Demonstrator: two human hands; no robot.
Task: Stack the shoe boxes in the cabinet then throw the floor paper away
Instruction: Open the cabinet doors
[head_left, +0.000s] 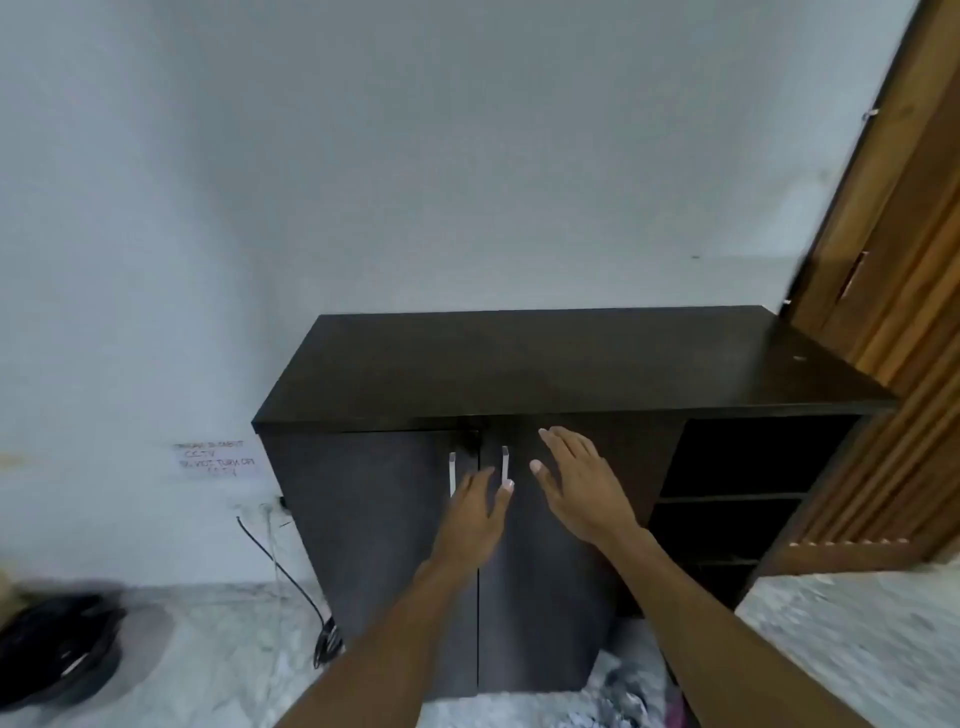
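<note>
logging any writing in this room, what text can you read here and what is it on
"CCTV": second line of the handwritten paper note on the wall, left of the cabinet.
"TURN OFF": end of its third line, blurred, a likely reading.
Its first and last lines: too blurred to read.
No other text shows.

The floor (208, 649) is pale, mottled stone. A dark brown cabinet (363, 545) stands on it with its back against the wall, its two doors shut. The cabinet's flat top (545, 364) carries only a small pale speck (799, 357) near the right end. To the right of the doors are open shelves (727, 498), too dark to see into. At the foot of the cabinet a heap of crumpled paper (618, 696) lies on the floor, with something pink (675, 712) just beside it. A black cable (291, 577) trails down to the floor by the cabinet's left side. Well to the left lies a blurred pile of black shoes (57, 654).
</note>
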